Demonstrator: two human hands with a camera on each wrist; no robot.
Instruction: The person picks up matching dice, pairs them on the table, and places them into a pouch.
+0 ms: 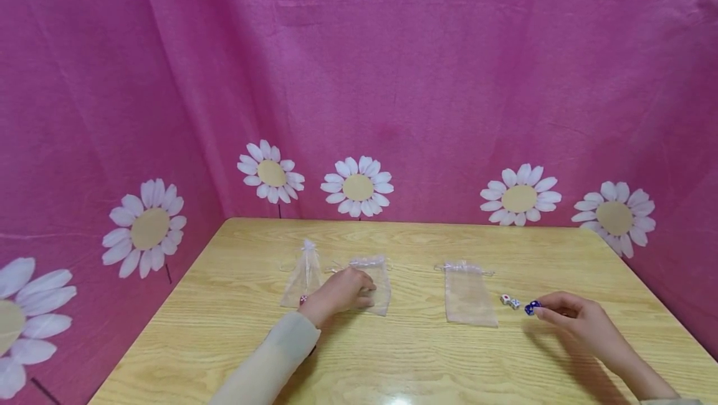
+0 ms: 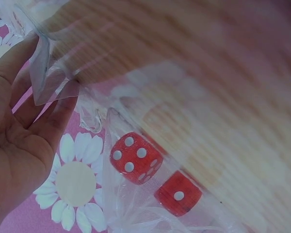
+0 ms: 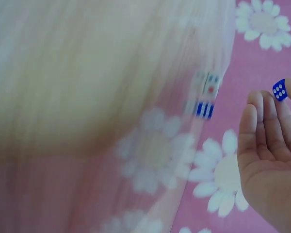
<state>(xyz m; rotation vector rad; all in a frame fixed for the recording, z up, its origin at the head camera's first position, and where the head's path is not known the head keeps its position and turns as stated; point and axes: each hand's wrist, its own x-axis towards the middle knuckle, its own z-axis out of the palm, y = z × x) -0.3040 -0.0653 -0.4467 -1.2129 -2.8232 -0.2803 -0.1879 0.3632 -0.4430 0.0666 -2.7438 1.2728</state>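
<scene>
My left hand is at the middle organza bag, holding its sheer fabric between thumb and fingers in the left wrist view. Beside that wrist stands a tied organza bag with two red dice showing through it. With thumb and fingertip, my right hand pinches a blue die just above the table at the right. Close to it lie another blue die and two white dice, one with a red pip. The left fingertips are partly hidden in the head view.
A third organza bag lies flat on the wooden table, between my hands. Pink cloth printed with daisies hangs behind the table and along its left side.
</scene>
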